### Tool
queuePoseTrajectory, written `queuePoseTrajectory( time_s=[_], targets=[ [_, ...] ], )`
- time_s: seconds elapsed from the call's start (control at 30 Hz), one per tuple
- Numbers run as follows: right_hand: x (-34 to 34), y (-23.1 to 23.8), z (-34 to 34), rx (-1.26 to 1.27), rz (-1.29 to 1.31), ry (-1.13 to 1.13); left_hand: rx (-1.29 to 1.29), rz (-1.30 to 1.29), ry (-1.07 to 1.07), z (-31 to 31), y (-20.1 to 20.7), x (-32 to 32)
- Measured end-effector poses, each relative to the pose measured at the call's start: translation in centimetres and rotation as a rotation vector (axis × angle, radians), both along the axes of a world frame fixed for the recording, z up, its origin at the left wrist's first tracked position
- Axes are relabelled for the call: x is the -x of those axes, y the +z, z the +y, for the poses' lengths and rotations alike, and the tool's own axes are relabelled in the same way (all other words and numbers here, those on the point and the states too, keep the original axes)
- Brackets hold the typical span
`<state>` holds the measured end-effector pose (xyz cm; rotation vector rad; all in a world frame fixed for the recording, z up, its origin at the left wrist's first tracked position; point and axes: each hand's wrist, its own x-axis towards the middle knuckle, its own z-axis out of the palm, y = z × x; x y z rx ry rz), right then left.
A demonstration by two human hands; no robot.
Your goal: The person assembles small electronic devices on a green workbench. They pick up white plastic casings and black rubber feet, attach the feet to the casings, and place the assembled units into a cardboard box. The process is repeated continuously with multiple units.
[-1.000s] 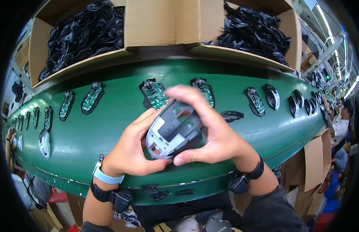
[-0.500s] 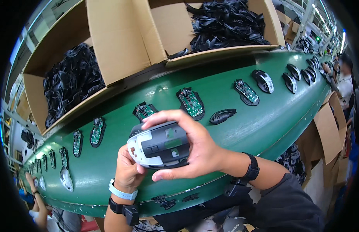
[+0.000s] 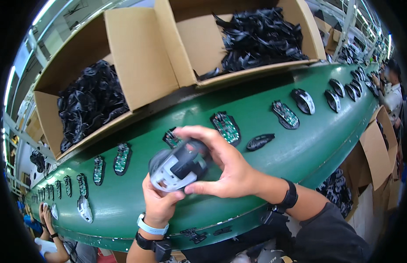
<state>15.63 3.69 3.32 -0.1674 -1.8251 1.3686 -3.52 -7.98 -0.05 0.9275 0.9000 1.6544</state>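
Observation:
A dark grey and white computer mouse shell [image 3: 177, 165], smeared by motion, is held between both hands above the green belt. My right hand [image 3: 232, 168] wraps it from the right, fingers over its far side and thumb along its near edge. From below, my left hand [image 3: 158, 204] grips its lower left end, with the thumb at the white part. Behind it, a mouse base with a green circuit board [image 3: 172, 138] is partly hidden by the right fingers. Another such circuit-board base [image 3: 226, 128] and a black mouse side shell [image 3: 260, 142] lie to the right.
Two cardboard boxes [image 3: 142, 57] of black plastic parts stand beyond the green belt [image 3: 295, 151]. More circuit-board bases [image 3: 122, 159] and a white-backed shell [image 3: 84, 209] lie left; assembled-looking mice [image 3: 303, 101] lie right. Co-workers' hands [image 3: 46, 217] reach in at far left.
Both hands have turned and tilted the mouse shell, its white end now facing lower and nearer. The whole view has shifted, so the belt and boxes sit slightly lower and further right.

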Motion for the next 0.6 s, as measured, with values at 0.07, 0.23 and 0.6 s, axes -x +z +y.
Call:
queuePoseTrajectory(
  time_s=[0.07, 0.23, 0.6],
  targets=[
    [0.8, -1.0, -0.8, 0.044, -0.028, -0.171, -0.026, 0.317, 0.252, -0.1, 0.4, -0.5],
    [2.0, -0.3, -4.5, 0.048, 0.032, -0.159, -0.414, 1.151, 0.42, 1.0, 0.7, -1.7],
    [-3.1, -0.2, 2.6, -0.243, -0.123, -0.458, -0.341, 1.35, 0.163, 0.3, 1.4, -2.3]
  ],
)
